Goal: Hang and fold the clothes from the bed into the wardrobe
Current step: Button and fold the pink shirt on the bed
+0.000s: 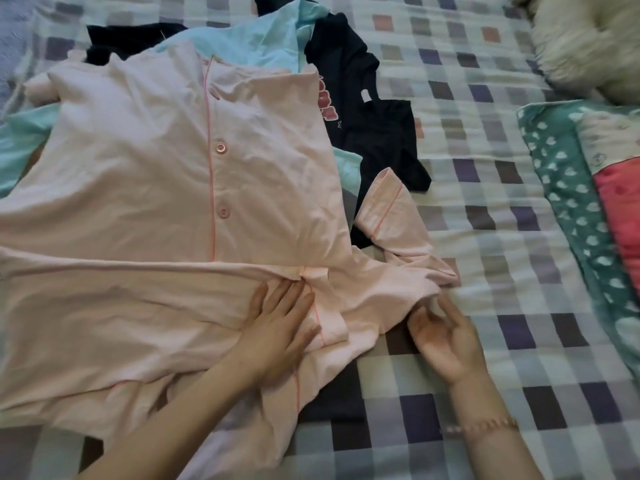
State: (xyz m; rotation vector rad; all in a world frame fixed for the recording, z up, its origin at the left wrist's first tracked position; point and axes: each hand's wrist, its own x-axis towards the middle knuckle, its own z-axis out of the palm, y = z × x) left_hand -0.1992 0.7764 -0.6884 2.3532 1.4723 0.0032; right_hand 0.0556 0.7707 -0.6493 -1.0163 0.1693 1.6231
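L hand flat on pink shirt, R hand palm-up, fingers loose, gripping nothing, checked bed

Nothing legible: on the dark navy top just right of the pink pyjama shirt, a half-covered pink print and a white neck tag cannot be read

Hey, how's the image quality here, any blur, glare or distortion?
In the head view the light is soft and even, no glare; the right hand and the fluffy white thing at top right are motion-blurred; the pink shirt looks fairly sharp; the checked bedspread lines bow slightly near the edges.
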